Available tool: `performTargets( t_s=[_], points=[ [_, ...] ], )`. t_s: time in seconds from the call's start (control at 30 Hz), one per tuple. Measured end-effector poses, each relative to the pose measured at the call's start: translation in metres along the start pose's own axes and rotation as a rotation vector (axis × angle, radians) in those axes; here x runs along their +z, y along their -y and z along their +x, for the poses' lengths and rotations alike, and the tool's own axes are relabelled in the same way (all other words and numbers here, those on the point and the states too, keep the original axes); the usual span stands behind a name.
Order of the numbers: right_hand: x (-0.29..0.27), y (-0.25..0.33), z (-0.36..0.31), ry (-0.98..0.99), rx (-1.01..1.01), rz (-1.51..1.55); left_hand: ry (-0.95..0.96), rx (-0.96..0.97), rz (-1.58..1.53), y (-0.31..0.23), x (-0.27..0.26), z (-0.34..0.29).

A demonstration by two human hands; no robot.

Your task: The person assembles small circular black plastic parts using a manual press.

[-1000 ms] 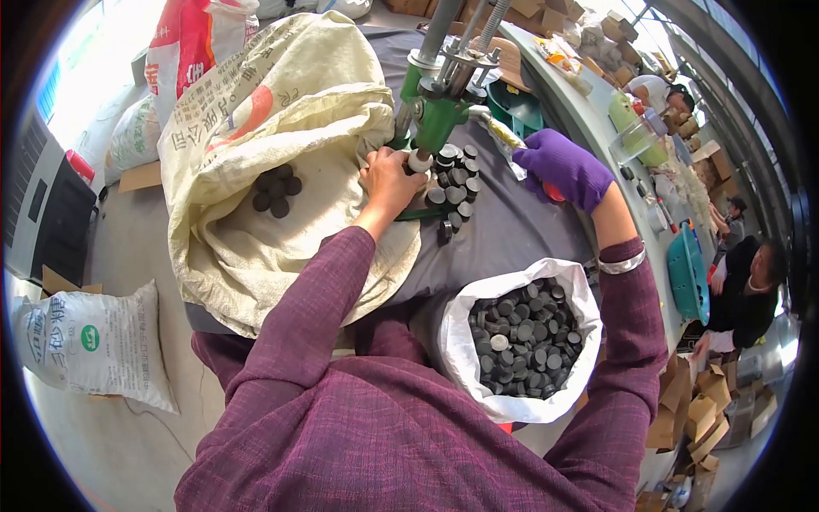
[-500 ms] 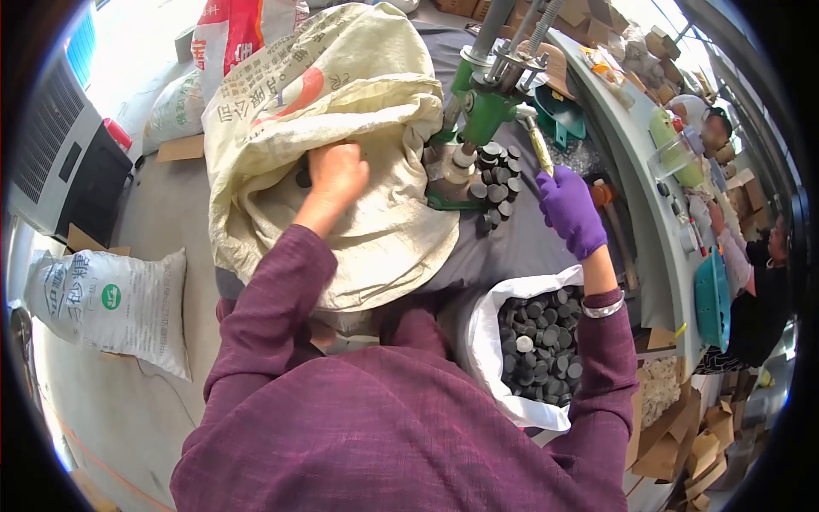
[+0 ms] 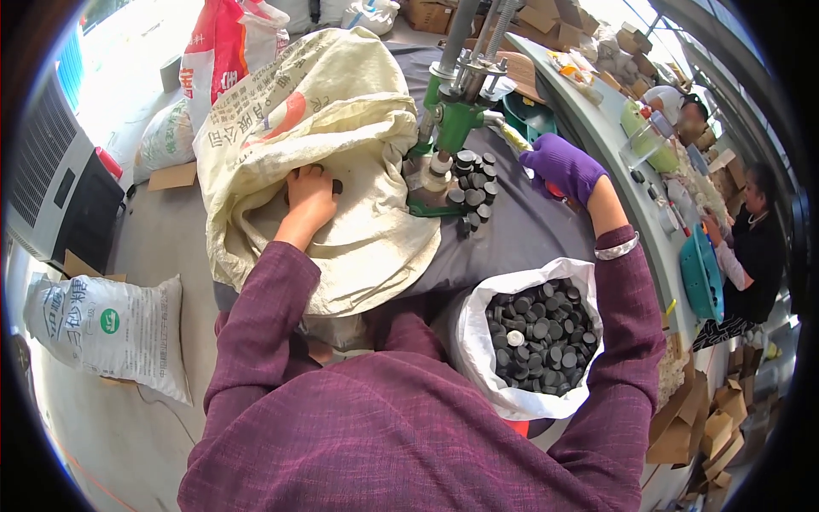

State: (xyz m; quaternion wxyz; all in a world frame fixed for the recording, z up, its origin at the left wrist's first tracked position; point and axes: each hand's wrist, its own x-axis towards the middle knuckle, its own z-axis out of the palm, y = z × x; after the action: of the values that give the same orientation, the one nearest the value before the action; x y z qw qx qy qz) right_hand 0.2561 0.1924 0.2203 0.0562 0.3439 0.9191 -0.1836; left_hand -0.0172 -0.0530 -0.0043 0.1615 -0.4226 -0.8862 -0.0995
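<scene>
Within the folded mouth of the cream woven sack (image 3: 375, 218), my bare left hand (image 3: 310, 200) is closed with its fingers curled. A small black round cap (image 3: 337, 186) shows at its thumb side, apparently held there. My right hand (image 3: 567, 169), in a purple glove, is wrapped round the end of the press's lever handle (image 3: 514, 136). The green hand press (image 3: 454, 124) stands right of the sack, its ram low over the base. Several black caps (image 3: 474, 183) are piled against the base's right side. Inside the sack is mostly hidden.
Near my right forearm stands a white bag (image 3: 469, 341) full of black caps (image 3: 542, 333). A grey-covered table (image 3: 503, 243) bears the press. A green basin (image 3: 525, 115) lies behind it. Along the right runs a long bench (image 3: 627, 192), with another person (image 3: 755, 247) beside a teal basket (image 3: 701, 277).
My left hand has turned, and a black cap now shows beside its fingers. My right hand has moved outward with the lever handle, which points less toward me. The whole view has shifted slightly.
</scene>
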Motion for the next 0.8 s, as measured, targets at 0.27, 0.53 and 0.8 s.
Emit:
performTargets(
  t_s=[0.27,0.53,0.8],
  points=[
    [0.024,-0.016,0.008,-0.071,-0.034,0.076,-0.084,0.064,-0.093,-0.02,-0.001,0.012],
    [0.025,-0.012,-0.001,-0.055,-0.138,0.12,0.037,0.007,-0.698,-0.124,-0.008,0.041],
    [0.018,0.008,-0.016,-0.015,0.079,0.272,-0.072,-0.065,-0.869,-0.15,0.018,0.051]
  ],
)
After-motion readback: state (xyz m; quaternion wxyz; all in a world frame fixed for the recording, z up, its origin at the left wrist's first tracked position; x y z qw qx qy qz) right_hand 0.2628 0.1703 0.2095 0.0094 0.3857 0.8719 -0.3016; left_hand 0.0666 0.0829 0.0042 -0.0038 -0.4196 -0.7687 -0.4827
